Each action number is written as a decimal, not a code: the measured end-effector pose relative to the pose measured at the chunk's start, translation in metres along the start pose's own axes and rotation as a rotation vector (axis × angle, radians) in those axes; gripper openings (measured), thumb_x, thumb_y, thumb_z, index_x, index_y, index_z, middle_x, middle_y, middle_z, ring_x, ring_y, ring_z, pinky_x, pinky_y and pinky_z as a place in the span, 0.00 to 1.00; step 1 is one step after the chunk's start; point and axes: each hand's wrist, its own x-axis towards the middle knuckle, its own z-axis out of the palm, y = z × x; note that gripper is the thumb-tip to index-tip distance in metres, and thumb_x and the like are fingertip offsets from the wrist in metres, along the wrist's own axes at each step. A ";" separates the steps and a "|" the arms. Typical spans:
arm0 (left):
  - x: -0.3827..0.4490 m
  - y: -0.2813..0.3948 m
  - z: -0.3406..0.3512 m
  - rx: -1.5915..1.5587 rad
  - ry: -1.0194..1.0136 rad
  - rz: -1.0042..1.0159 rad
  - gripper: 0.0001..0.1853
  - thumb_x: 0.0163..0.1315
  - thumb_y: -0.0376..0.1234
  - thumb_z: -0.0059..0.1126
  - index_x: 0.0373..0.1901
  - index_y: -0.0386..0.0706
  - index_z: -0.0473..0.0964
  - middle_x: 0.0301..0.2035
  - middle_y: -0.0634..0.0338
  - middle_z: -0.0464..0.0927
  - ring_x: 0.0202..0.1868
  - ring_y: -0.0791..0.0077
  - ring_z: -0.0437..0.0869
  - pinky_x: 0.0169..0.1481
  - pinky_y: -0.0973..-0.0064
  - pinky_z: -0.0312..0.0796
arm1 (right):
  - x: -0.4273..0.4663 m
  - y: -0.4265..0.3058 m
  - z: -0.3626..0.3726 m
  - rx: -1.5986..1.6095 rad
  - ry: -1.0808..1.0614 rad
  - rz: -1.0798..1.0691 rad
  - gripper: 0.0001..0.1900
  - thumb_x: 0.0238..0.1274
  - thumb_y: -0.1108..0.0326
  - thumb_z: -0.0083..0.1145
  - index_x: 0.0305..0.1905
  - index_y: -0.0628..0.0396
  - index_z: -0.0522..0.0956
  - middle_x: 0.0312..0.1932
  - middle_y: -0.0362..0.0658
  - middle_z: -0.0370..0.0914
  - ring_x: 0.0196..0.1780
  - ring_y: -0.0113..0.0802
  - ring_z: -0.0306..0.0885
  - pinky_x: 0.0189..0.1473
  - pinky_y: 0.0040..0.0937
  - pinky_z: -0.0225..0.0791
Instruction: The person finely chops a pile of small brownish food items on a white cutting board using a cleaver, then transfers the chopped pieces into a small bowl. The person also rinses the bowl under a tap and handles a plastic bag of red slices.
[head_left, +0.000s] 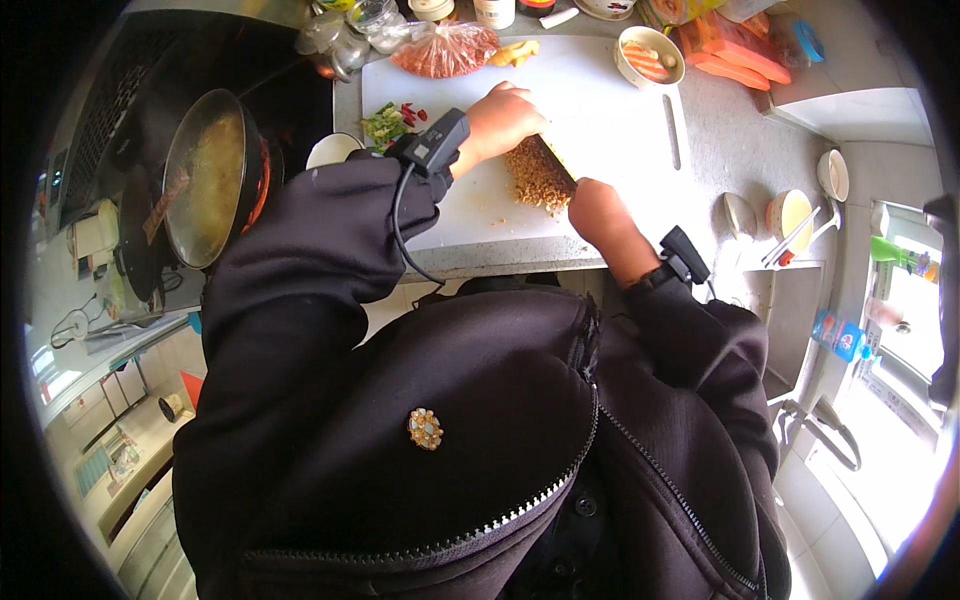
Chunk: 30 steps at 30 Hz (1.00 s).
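Observation:
A knife (556, 160) lies slantwise across a heap of finely chopped brown food (531, 180) on the white cutting board (457, 217). My right hand (600, 212) is closed around its near end, at the handle. At the blade's far end, my left hand (505, 118) is curled with the fingers on the blade; its exact hold is partly hidden. Left of my left hand lie chopped green vegetables (385, 124) with red chili pieces (409, 114). A clear bag of red minced meat (448, 49) and a piece of ginger (516, 53) rest along the board's far edge.
On the left, a pan (206, 180) of bubbling yellowish liquid sits over a glowing burner, a spatula (166, 202) leaning in it. A white bowl (335, 150) is beside my left sleeve. Far right stand a bowl of food (649, 58) and another bowl with chopsticks (791, 217).

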 end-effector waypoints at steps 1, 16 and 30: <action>0.000 -0.001 0.000 0.011 -0.005 -0.007 0.09 0.54 0.30 0.52 0.27 0.51 0.82 0.32 0.67 0.83 0.43 0.66 0.81 0.52 0.64 0.66 | 0.001 -0.002 -0.001 -0.004 0.012 0.014 0.09 0.57 0.72 0.49 0.32 0.62 0.80 0.30 0.60 0.81 0.37 0.57 0.82 0.42 0.46 0.75; -0.006 -0.018 0.000 -0.011 -0.013 0.017 0.07 0.53 0.31 0.55 0.28 0.49 0.83 0.30 0.66 0.84 0.42 0.66 0.82 0.50 0.65 0.70 | 0.001 -0.024 -0.024 0.008 -0.079 0.059 0.08 0.58 0.72 0.49 0.33 0.63 0.79 0.32 0.60 0.81 0.38 0.56 0.82 0.41 0.45 0.77; 0.000 -0.023 -0.005 -0.004 -0.033 -0.028 0.07 0.50 0.30 0.54 0.24 0.48 0.82 0.27 0.62 0.82 0.38 0.62 0.81 0.46 0.65 0.68 | 0.017 -0.008 -0.018 0.050 -0.012 0.045 0.10 0.58 0.71 0.48 0.33 0.64 0.80 0.33 0.62 0.81 0.40 0.58 0.81 0.43 0.47 0.75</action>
